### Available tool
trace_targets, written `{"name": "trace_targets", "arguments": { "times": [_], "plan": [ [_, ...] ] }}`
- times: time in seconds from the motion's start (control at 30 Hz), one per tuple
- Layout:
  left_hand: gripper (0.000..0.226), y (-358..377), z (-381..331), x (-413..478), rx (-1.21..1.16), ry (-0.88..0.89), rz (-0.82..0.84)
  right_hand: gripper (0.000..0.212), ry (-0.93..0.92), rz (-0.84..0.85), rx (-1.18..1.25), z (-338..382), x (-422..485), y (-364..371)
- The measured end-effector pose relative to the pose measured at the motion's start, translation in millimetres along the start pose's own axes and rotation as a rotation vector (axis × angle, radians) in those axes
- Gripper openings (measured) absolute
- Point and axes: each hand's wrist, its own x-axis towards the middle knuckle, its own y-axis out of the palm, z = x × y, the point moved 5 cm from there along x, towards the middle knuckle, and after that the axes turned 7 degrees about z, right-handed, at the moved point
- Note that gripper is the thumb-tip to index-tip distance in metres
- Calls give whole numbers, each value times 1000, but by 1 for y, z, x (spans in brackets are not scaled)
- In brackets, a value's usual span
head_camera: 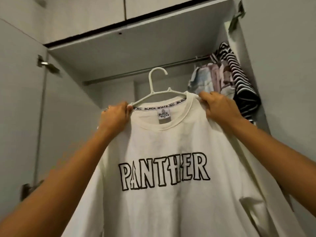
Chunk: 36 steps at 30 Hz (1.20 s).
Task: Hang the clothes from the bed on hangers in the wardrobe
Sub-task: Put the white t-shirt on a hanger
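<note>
A white T-shirt [164, 199] with "PANTHER" printed in outlined letters fills the centre of the view, held up in front of the open wardrobe. A white plastic hanger [152, 90] sits inside its neck, with the hook sticking up just below the metal rail [136, 72] and not touching it. My left hand [113, 115] grips the shirt's left shoulder beside the collar. My right hand [218, 104] pinches the right shoulder at the collar edge. The hanger's arms are hidden under the fabric.
Several garments hang at the rail's right end, among them a black-and-white striped top [239, 79] and a pale patterned piece [205, 79]. The wardrobe doors [20, 100] stand open on both sides. The wardrobe's top panel [130, 48] is just above the rail.
</note>
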Motion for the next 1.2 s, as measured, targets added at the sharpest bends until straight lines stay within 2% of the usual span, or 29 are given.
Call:
{"name": "trace_targets", "arguments": {
  "times": [0.1,0.23,0.33,0.43,0.57,0.73,1.0,1.2],
  "plan": [
    [40,46,-12,60,-121,7,3,23,29,56,-122,-27,31,15],
    [35,100,-36,108,-300,69,14,16,52,57,-260,-58,66,35],
    [43,137,-52,133,-373,171,50,21,44,15,-366,-73,86,48],
    [52,171,-63,164,-433,184,76,25,76,59,-480,-90,109,67],
    [54,217,-85,199,-451,224,95,28,128,150,-581,-110,141,108],
    [63,276,-107,232,-415,314,218,30,200,132,-741,-130,178,155],
    [59,333,-104,268,-385,352,196,29,385,75,-735,-160,224,186],
    [56,364,-95,283,-403,361,179,25,385,108,-767,-172,241,215]
  ]
}}
